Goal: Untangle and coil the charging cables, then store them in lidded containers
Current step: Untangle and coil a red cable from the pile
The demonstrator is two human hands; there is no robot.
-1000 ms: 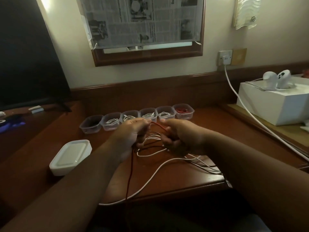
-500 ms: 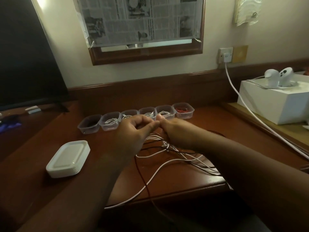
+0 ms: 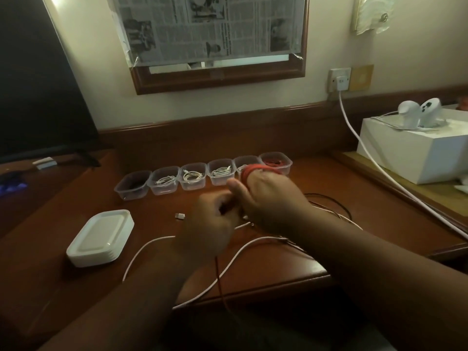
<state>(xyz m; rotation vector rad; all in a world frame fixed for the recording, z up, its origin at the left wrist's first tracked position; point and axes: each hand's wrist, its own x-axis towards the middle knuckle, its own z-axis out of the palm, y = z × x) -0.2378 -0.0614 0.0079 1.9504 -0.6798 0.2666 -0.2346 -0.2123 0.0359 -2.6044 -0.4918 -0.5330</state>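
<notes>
Red cable (image 3: pixel 253 169) is wound in loops around the fingers of the right hand (image 3: pixel 268 196), which is raised just in front of the row of tubs. The left hand (image 3: pixel 211 224), close beside it, is curled and seems to pinch the same cable, whose free tail hangs straight down past the desk edge (image 3: pixel 253 287) toward the person. So the coil's ring stands roughly upright across the fingers, and the loose length runs near-vertical below the hands.

My reading: this cable is partly coiled, not yet stored. Under the forearms, loose white cables (image 3: pixel 228 269) and a dark one (image 3: pixel 326 198) sprawl on the desk, still to be done. Farther back, six open tubs (image 3: pixel 162 184) sit in a line, each appearing to hold a coil; none has a lid. A stack of white lids (image 3: pixel 101 236) waits at the left.
</notes>
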